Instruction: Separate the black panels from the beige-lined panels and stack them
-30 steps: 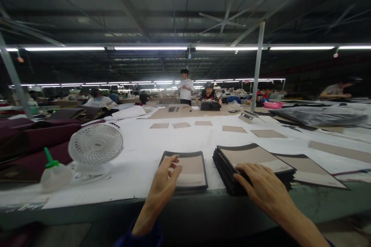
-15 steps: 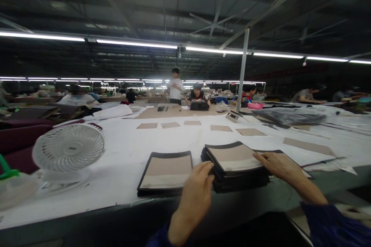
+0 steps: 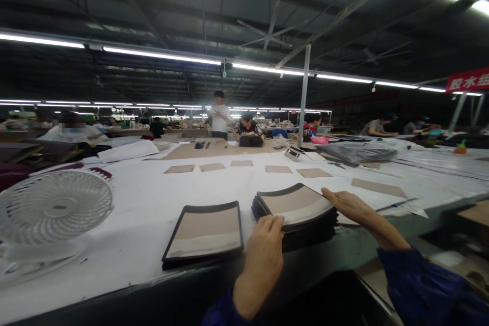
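Observation:
A stack of beige panels with black borders [image 3: 296, 202] sits at the table's near edge, its layers slightly uneven. The fingers of my left hand [image 3: 263, 260] are closed at its near left corner, on the top panel. At the far right corner, my right hand [image 3: 349, 207] grips the panel edge with thumb and fingers; part of its grip is hidden. To the left lies a lower pile of similar black-bordered panels [image 3: 206, 229], apart from both hands. Each top panel has a paler band along its near side.
A white fan [image 3: 57, 209] stands at the left. Several loose beige pieces [image 3: 313, 173] lie in a row farther back on the white-covered table [image 3: 133, 224]. A metal post [image 3: 304, 97] rises beyond, near plastic-wrapped material [image 3: 355, 152]. Other people work across the table.
My view has turned right, so the scene shifts left. My left fingers have come onto the stack's near corner. The dark-edged panel right of the stack no longer shows there.

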`<state>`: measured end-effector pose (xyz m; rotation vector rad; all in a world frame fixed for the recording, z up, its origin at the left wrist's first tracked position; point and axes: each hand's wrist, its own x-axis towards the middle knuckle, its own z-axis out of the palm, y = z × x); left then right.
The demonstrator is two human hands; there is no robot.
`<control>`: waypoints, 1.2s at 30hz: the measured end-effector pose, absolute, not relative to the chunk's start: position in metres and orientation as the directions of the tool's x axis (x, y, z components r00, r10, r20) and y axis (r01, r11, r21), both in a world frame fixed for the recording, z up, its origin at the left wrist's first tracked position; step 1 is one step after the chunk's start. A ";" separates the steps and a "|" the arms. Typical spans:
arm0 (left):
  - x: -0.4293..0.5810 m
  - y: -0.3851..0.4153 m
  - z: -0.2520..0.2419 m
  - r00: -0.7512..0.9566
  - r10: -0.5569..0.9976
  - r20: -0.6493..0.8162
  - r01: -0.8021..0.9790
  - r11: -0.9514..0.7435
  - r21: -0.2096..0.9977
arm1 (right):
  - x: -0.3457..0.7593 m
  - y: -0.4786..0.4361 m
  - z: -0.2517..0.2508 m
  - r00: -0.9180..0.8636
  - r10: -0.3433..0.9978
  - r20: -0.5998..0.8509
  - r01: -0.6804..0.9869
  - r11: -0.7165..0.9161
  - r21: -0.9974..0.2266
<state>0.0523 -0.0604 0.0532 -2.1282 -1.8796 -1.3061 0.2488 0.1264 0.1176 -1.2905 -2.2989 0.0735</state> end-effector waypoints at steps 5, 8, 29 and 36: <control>0.053 -0.057 0.052 -0.070 0.818 0.571 0.826 -0.274 0.494 | 0.251 0.115 0.131 -0.365 0.852 0.375 0.708 0.515 -0.482; 0.053 -0.059 0.055 -0.080 0.821 0.565 0.819 -0.269 0.507 | 0.243 0.105 0.137 -0.291 0.893 0.344 0.471 0.447 -0.761; -0.023 -0.127 0.126 -0.687 0.713 0.144 -0.423 -0.552 0.718 | 0.106 -0.055 0.147 -0.662 -0.123 0.739 -0.170 0.985 0.012; -0.081 -0.158 0.098 -0.751 0.632 0.192 -0.117 -0.414 0.903 | 0.086 0.014 0.137 -0.693 0.569 0.442 0.042 0.645 -0.763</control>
